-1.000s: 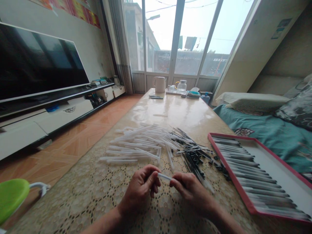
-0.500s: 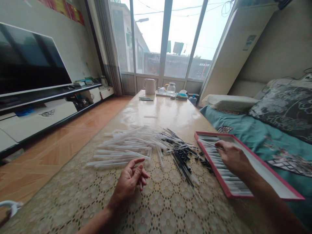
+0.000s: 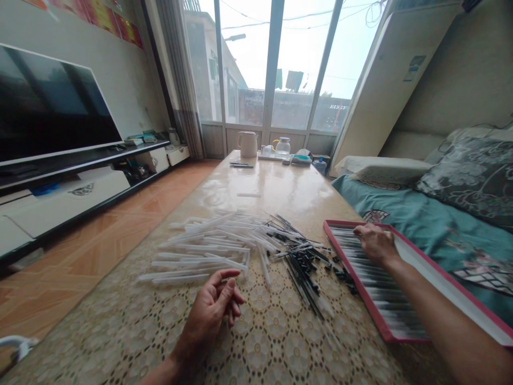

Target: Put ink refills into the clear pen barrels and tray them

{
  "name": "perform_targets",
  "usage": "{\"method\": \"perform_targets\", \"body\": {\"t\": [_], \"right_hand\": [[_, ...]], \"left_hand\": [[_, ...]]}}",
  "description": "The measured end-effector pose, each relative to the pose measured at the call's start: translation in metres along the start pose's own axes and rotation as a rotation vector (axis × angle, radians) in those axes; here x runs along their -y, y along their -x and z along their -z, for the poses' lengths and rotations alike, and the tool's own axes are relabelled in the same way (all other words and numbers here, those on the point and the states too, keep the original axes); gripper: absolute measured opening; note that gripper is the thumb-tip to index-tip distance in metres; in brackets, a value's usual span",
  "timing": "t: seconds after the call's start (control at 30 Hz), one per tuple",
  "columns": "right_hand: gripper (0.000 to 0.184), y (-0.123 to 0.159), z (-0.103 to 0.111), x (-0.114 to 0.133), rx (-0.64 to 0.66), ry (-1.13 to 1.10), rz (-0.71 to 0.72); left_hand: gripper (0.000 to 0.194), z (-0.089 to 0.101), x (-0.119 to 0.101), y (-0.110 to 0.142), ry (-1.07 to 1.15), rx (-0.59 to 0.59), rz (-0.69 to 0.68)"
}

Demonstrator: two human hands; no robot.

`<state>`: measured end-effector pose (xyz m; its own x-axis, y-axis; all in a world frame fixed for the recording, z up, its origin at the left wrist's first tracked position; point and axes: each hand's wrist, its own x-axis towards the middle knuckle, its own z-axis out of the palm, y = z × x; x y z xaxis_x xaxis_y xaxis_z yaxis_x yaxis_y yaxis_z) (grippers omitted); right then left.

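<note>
1. Clear plastic tubes are lying in a loose pile left of the red-rimmed tray, long axes running mostly crosswise at mixed slants; slim, translucent.
2. Black rods are fanning diagonally just beside the tray.
3. Left hand is hovering left of the tray, loosely open, holding nothing.
4. Right hand is resting over striped rods in the tray; grip cannot be told.

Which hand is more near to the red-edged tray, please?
Right. The right hand is over the left part of the red-edged tray, at its rows of tubes. The left hand is apart from the tray, above the lace tablecloth, with the pile of white tubes beyond it.
</note>
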<state>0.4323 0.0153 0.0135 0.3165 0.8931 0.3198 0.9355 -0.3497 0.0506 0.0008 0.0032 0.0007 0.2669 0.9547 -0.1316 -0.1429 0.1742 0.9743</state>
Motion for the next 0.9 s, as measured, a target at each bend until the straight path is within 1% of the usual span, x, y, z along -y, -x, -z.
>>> {"method": "perform_targets", "body": {"t": [0.13, 0.23, 0.33, 0.5, 0.57, 0.63, 0.7, 0.77, 0.83, 0.9], "right_hand": [[0.025, -0.004, 0.003, 0.011, -0.043, -0.079, 0.013], [0.028, 0.002, 0.014, 0.034, -0.099, -0.165, 0.033], [0.025, 0.019, 0.027, 0.075, -0.111, -0.283, 0.122], [0.018, 0.070, 0.041, 0.162, 0.035, -0.459, 0.328], [0.017, 0.087, 0.044, 0.191, 0.084, -0.486, 0.353], [0.018, 0.099, 0.047, 0.212, 0.105, -0.449, 0.333], [0.018, 0.105, 0.048, 0.224, 0.102, -0.388, 0.302], [0.015, 0.107, 0.049, 0.228, 0.105, -0.353, 0.277], [0.011, 0.108, 0.049, 0.226, 0.136, -0.354, 0.246], [0.010, 0.111, 0.051, 0.217, 0.161, -0.376, 0.205]], "left_hand": [[0.041, 0.001, 0.003, -0.001, 0.008, 0.013, -0.010], [0.038, -0.001, 0.002, 0.001, 0.026, 0.004, -0.007], [0.034, -0.002, 0.000, 0.003, 0.036, -0.025, -0.013], [0.032, -0.001, -0.005, 0.006, 0.051, -0.127, -0.039], [0.031, -0.001, -0.006, 0.007, 0.046, -0.130, -0.026], [0.030, -0.001, -0.006, 0.007, 0.035, -0.110, -0.027], [0.030, -0.002, -0.006, 0.006, 0.023, -0.087, -0.041], [0.030, -0.001, -0.006, 0.006, 0.012, -0.073, -0.052], [0.029, -0.001, -0.005, 0.006, -0.002, -0.061, -0.055], [0.029, -0.001, -0.004, 0.006, -0.017, -0.033, -0.052]]}}
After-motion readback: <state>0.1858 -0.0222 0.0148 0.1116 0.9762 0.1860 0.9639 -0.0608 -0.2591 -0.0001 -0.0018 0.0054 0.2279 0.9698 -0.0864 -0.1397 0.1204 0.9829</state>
